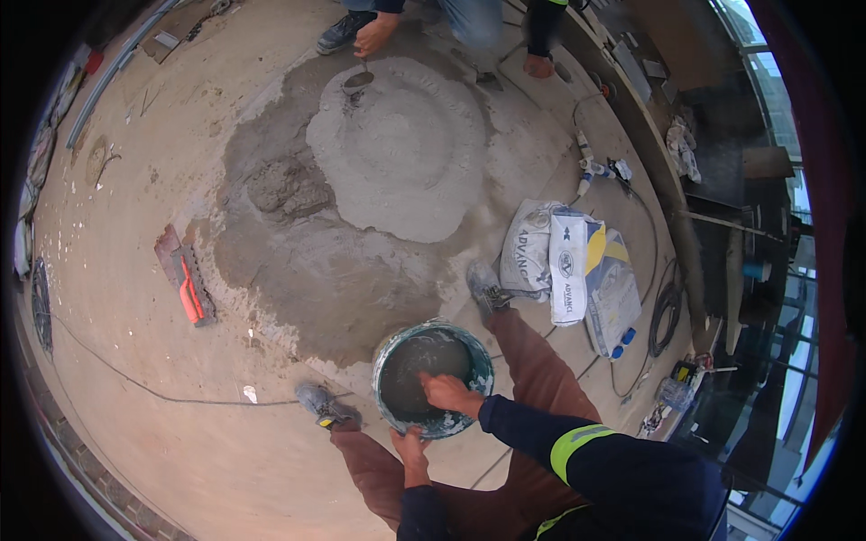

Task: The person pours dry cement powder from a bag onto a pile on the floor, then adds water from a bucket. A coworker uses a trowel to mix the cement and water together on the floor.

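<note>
A dark green bucket (483,353) smeared with grey stands between my feet. Grey mix (431,353) fills much of what shows inside it. My left hand (410,444) grips the bucket's near rim at the left. Over the bucket's opening is my right hand (451,394), its fingers curled down toward the mix; what they hold, if anything, is hidden. Beyond the bucket spreads wet grey mortar (334,298) on the floor, with a rough lump (287,187) at its left. A broad, pale round patch of powdery mix (397,149) lies farther back.
Across from me, a person's hand (377,34) holds a small trowel (359,80); their other hand (538,66) rests low at the right. An orange-handled trowel (189,293) lies left. At right are bags (568,266), a coiled cable (666,316) and a cable connector (591,168).
</note>
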`<state>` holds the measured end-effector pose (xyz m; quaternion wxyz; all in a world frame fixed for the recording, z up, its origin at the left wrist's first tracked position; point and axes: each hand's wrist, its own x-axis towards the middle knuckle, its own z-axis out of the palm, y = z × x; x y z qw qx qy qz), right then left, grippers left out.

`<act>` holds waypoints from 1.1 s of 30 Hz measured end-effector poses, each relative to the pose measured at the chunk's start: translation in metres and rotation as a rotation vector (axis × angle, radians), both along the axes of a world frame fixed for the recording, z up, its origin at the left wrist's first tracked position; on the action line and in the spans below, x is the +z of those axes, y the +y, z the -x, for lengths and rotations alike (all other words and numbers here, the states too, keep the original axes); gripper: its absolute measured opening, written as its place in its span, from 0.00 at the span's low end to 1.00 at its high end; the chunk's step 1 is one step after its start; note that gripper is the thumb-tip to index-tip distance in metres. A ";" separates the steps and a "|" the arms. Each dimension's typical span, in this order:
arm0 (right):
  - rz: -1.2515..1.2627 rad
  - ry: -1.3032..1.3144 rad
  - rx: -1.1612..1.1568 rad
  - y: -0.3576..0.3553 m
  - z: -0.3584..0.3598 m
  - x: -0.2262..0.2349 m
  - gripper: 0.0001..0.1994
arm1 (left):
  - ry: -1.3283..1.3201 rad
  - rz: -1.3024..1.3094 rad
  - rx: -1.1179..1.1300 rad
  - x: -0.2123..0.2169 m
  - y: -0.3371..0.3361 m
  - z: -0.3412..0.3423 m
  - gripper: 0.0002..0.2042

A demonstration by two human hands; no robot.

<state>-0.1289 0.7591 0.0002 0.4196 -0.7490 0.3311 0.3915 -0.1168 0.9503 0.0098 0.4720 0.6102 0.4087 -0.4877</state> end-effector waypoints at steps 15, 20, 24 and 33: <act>0.153 -0.265 -0.224 -0.104 0.029 0.045 0.19 | -0.033 0.055 -0.081 0.011 -0.012 -0.011 0.22; 0.171 -0.293 -0.255 -0.098 0.035 0.035 0.17 | -0.037 0.054 -0.048 0.013 -0.014 -0.008 0.23; 0.542 -0.202 -0.453 -0.107 0.057 0.029 0.23 | -0.031 0.051 -0.063 0.011 -0.015 -0.009 0.24; -0.307 0.085 -0.642 -0.160 0.090 -0.019 0.30 | -0.055 0.063 -0.114 0.009 -0.013 -0.018 0.27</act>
